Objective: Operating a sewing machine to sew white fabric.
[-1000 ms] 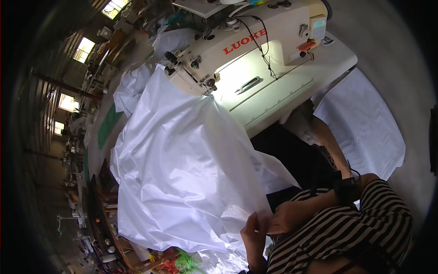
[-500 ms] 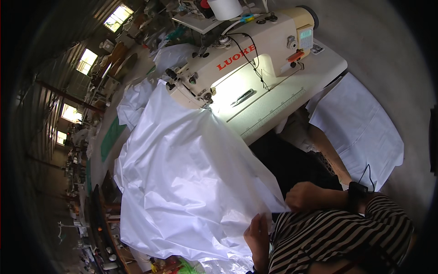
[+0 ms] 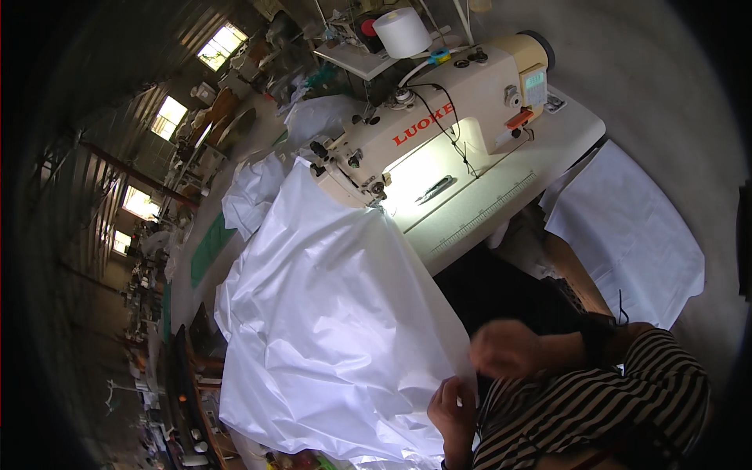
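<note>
Workpiece: one white sheet (image 3: 337,313), crumpled and glossy, spreads over the centre and lower centre of the frame. Its upper end reaches the head of one sewing machine (image 3: 486,86) at upper centre.

Step in hand (a judgement): positioning the sheet's near edge by hand. The next move appears to call for a sure hold on that edge, with the folds eased out and no pull on the end at the machine head.

Left hand (image 3: 452,411), lower centre-right: fingers curled and overlapping the sheet's edge; whether they clamp it cannot be told. Right hand (image 3: 505,349), above and to the right, just beside the edge: loosely fisted and apart from the left hand (motion blur hides the fingertips, so any grip cannot be told).

Count:
- Hands: two.
- Thread cone (image 3: 403,33), white, top centre: one.
- Thread snips (image 3: 435,190), lying on the machine bed (image 3: 454,215): one.
- Bright windows (image 3: 169,117), upper left: four.
- White panels (image 3: 627,235), right: number of layers unclear.
</note>
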Demonstrator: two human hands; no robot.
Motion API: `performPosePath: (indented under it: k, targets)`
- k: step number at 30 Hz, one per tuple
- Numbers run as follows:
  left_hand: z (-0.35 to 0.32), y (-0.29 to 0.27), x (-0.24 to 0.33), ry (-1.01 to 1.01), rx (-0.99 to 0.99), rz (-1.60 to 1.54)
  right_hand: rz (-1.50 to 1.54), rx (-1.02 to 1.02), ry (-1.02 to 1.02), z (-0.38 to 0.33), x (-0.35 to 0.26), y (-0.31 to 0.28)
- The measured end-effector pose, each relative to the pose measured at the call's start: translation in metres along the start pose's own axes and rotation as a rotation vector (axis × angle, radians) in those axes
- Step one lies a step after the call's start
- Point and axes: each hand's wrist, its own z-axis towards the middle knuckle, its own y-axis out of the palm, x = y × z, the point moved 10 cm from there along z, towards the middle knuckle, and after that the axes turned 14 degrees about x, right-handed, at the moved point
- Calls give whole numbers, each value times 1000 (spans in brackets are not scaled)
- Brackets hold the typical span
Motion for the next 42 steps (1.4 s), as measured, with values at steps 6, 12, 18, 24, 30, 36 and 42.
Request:
performPosePath:
  k: [6, 12, 18, 24, 30, 36, 42]
  targets:
    - [24, 24, 46, 455, -165, -102, 419, 126, 531, -13, 94, 68]
    - [16, 46, 37, 446, -407, -97, -489, -312, 514, 55, 136, 46]
    - [57, 45, 17, 440, -336, 31, -699, -287, 351, 56, 157, 68]
    - [105, 71, -16, 341, -285, 67, -736, -224, 316, 84, 184, 76]
    - [150, 92, -31, 399, -144, 171, -825, -307, 351, 110, 226, 83]
    - [178, 126, -46, 209, -110, 164, -948, -348, 315, 136, 272, 86]
    - [138, 114, -95, -191, -3, 19, -458, -37, 385, 119, 209, 28]
